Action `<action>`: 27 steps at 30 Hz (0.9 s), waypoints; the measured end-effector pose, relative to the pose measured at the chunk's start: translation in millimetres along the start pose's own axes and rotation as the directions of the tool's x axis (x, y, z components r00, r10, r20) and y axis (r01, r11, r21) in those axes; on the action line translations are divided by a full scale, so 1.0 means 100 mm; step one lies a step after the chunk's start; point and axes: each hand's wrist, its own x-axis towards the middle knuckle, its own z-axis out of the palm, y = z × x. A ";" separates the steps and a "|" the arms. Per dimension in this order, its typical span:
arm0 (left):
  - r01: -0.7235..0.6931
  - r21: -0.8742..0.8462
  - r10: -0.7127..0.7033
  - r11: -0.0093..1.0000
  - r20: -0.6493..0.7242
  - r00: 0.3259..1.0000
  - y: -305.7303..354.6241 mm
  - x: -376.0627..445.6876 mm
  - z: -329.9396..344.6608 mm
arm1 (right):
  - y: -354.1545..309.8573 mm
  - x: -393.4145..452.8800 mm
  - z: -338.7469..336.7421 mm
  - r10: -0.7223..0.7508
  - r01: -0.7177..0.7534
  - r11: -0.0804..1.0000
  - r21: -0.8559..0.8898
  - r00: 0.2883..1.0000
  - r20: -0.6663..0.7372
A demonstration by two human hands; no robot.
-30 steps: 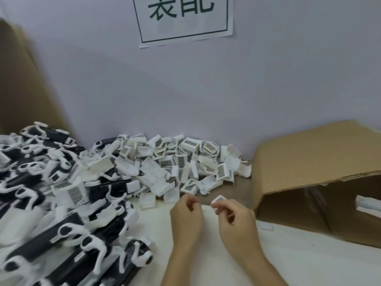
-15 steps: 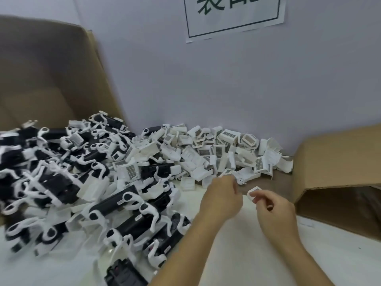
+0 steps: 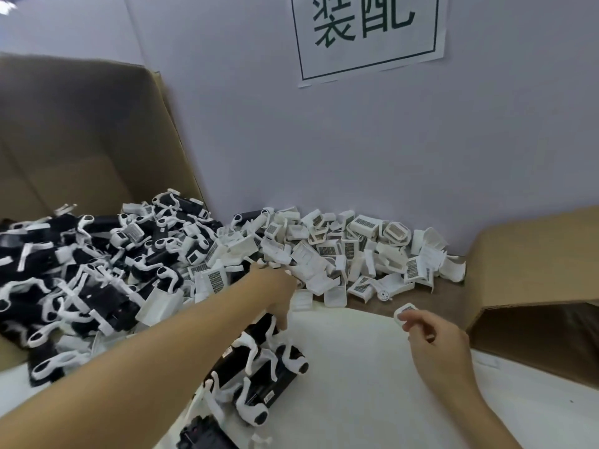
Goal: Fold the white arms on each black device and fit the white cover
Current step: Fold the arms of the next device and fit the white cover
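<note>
Step in hand, as I judge it: fetching the next unit. The left hand reaches out over the near edge of the heap of black devices w/ white plastic arms, thumb pointing down toward the black device w/ looped white arms lying nearest on the white surface. Fingertips are buried among loose white parts, so I cannot tell whether the left grip has closed on anything or is just touching the pile.

The right hand hovers above the surface, well apart from the left, pinching a small white ribbed plastic cover btw thumb and forefinger; other fingers curled under. So the cover is ready and the device isn't yet.

Behind both hands, against the pale wall, lies a heap of loose white plastic covers, many w/ barcode stickers. The devices spill from a large open brown cardboard box on the left; a second brown cardboard box on its side sits to the right, prob. for finished units, though I can't confirm. A white paper sign w/ dark green characters hangs on the wall.

Next move calls for: left hand to get a firm hold on one device body only. The arms look tangled w/ neighbours, so it may drag others along. Then bring it to mid-surface, fold both white arms flat against the body, and line the cover up square before pressing. Risk: the right hand is occupied by the cover, so folding may need it parked btw fingers.
</note>
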 end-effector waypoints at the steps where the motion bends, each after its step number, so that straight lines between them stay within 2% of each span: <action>1: -0.012 0.025 0.013 1.000 -0.040 0.999 0.01 0.02 0.04 | 0.00 0.00 0.00 0.003 -0.003 1.000 0.005 1.000 0.000; 3: -0.042 0.051 0.046 0.998 -0.095 0.994 0.02 0.05 0.06 | 0.00 0.00 0.01 0.009 -0.009 1.000 0.015 1.000 0.001; 5: -0.080 -0.011 0.078 0.997 -0.095 0.992 -0.01 0.04 0.03 | 0.01 0.00 0.01 0.015 -0.015 0.999 0.029 1.000 0.000; 7: -0.090 -0.155 0.076 0.984 -0.093 0.993 -0.07 0.03 -0.02 | 0.00 0.00 0.00 0.018 -0.018 0.999 0.040 1.000 0.002; 10: -0.105 -0.415 0.025 0.903 -0.194 0.981 -0.21 -0.01 -0.08 | -0.03 0.00 -0.01 -0.011 0.011 1.000 0.022 1.000 -0.001; 14: -0.143 -0.650 -0.090 0.747 -0.311 0.946 -0.41 -0.03 -0.09 | -0.08 -0.02 -0.03 -0.033 0.033 0.999 0.011 0.999 -0.001; 17: -0.175 -0.854 -0.228 0.490 -0.320 0.920 -0.47 -0.02 -0.07 | -0.08 -0.02 -0.03 -0.026 0.026 0.999 0.024 1.000 -0.007; 19: -0.196 -0.921 -0.312 0.336 -0.306 0.900 -0.46 0.01 -0.04 | -0.08 -0.02 -0.03 -0.021 0.022 0.999 0.032 1.000 -0.012; 20: -0.207 -0.930 -0.351 0.304 -0.311 0.883 -0.44 0.02 -0.02 | -0.08 -0.02 -0.03 -0.020 0.021 0.999 0.036 1.000 -0.017; 21: -0.215 -0.924 -0.383 0.316 -0.332 0.862 -0.40 0.03 -0.01 | -0.08 -0.02 -0.03 -0.021 0.021 0.999 0.040 1.000 -0.021; 24: -0.253 -0.873 -0.378 0.418 -0.420 0.825 -0.25 0.06 -0.01 | -0.06 -0.02 -0.02 -0.027 0.028 0.999 0.034 0.999 -0.025; 25: -0.261 -0.886 -0.396 0.384 -0.413 0.820 -0.21 0.07 -0.02 | -0.06 -0.01 -0.02 -0.029 0.030 0.999 0.035 0.999 -0.022; 26: -0.258 -0.924 -0.431 0.282 -0.362 0.826 -0.18 0.08 -0.04 | -0.06 -0.01 -0.02 -0.034 0.034 0.999 0.037 0.999 -0.020; 27: -0.248 -0.961 -0.466 0.122 -0.276 0.841 -0.17 0.08 -0.07 | -0.06 -0.02 -0.02 -0.040 0.041 0.999 0.037 0.999 -0.020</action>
